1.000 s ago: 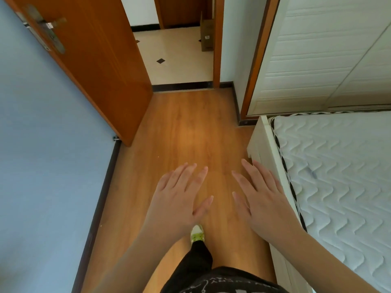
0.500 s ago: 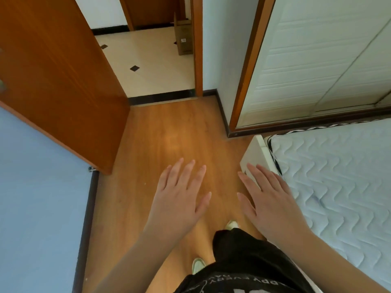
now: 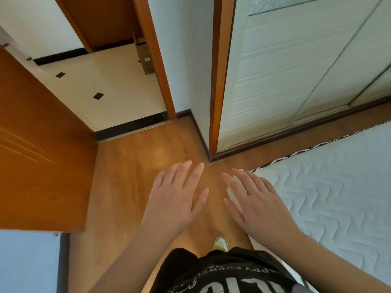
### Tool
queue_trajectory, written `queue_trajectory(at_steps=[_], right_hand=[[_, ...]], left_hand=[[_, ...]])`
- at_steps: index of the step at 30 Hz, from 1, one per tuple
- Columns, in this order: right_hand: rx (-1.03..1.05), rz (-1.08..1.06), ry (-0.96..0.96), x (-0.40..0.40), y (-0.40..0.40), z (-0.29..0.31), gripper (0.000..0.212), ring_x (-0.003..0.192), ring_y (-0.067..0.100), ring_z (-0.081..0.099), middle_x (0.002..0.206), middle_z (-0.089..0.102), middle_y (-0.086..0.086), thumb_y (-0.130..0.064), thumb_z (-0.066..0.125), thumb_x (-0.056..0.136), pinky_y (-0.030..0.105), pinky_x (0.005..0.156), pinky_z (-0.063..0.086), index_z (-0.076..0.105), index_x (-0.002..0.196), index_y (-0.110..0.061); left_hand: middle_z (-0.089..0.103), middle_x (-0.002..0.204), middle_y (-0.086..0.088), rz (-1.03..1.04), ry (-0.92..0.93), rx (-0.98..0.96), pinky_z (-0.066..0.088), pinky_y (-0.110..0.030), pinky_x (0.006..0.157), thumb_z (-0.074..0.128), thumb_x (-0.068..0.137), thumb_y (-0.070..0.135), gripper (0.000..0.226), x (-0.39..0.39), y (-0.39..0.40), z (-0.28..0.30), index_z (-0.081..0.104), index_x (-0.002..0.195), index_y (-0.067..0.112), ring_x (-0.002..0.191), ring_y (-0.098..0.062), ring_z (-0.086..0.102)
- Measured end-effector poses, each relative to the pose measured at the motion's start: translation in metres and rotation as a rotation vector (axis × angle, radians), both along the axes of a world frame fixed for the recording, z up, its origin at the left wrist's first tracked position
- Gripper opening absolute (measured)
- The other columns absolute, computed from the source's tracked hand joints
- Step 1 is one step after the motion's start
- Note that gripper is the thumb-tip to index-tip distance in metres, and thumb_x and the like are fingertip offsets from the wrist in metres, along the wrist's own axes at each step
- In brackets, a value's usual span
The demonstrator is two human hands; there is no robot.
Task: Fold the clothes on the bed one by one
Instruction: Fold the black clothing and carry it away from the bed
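Observation:
A bed with a white quilted mattress [image 3: 330,193] fills the right side; the part in view carries no clothes. My left hand [image 3: 177,197] hovers flat over the wooden floor, fingers straight and spread, holding nothing. My right hand [image 3: 256,201] is held out the same way, palm down, above the near corner of the bed frame. Neither hand touches the mattress.
An open wooden door [image 3: 40,157] stands at the left, with a tiled hallway [image 3: 105,87] beyond the doorway. A white sliding wardrobe [image 3: 292,72] rises behind the bed. A cardboard box [image 3: 145,53] leans in the hallway. My shoe [image 3: 221,243] shows on the wooden floor [image 3: 127,187].
The view has swung to the right, bringing more of the mattress and wardrobe into sight. Both hands stay flat and spread in front of me.

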State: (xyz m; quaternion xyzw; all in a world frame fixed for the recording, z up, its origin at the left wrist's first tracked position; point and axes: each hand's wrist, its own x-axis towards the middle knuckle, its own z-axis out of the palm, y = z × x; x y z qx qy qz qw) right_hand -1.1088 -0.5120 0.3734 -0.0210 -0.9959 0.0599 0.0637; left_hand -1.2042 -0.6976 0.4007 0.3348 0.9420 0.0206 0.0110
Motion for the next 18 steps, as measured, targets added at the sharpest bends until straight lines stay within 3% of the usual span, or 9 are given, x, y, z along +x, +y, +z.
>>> queue_trajectory(at_steps=[5,9,14,18], right_hand=[[-0.003,-0.036,0.020,-0.068,0.029,-0.002,0.043,0.120,0.019,0.056,0.132,0.059,-0.002,-0.049,0.039,0.097,0.034,0.103,0.031,0.050,0.131,-0.027],[-0.004,-0.084,-0.006,-0.127,0.049,-0.007,0.041,0.118,0.018,0.057,0.129,0.060,-0.003,-0.044,0.049,0.094,0.032,0.103,0.034,0.052,0.131,-0.027],[0.007,-0.173,-0.097,-0.201,0.079,-0.004,0.045,0.119,0.024,0.059,0.128,0.062,0.003,-0.040,0.055,0.091,0.042,0.100,0.046,0.058,0.132,-0.021],[0.015,-0.301,-0.121,-0.249,0.099,0.006,0.045,0.120,0.024,0.059,0.130,0.062,0.003,-0.043,0.043,0.096,0.042,0.101,0.047,0.059,0.132,-0.022]], left_hand=[[0.062,0.133,-0.004,-0.027,0.039,0.008,0.039,-0.044,0.103,0.031,0.096,0.054,0.056,-0.062,0.039,0.002,0.059,0.134,0.024,0.123,-0.027,0.059],[0.061,0.134,-0.003,-0.091,0.007,-0.002,0.037,-0.043,0.104,0.028,0.097,0.053,0.056,-0.123,0.064,-0.010,0.058,0.135,0.025,0.126,-0.026,0.057],[0.052,0.144,-0.004,-0.219,-0.005,-0.034,0.030,-0.044,0.112,0.024,0.100,0.053,0.056,-0.216,0.100,-0.024,0.046,0.143,0.025,0.137,-0.026,0.045],[0.043,0.152,-0.004,-0.323,-0.027,-0.073,0.018,-0.046,0.117,0.012,0.101,0.056,0.060,-0.281,0.128,-0.025,0.033,0.150,0.029,0.144,-0.026,0.033]])
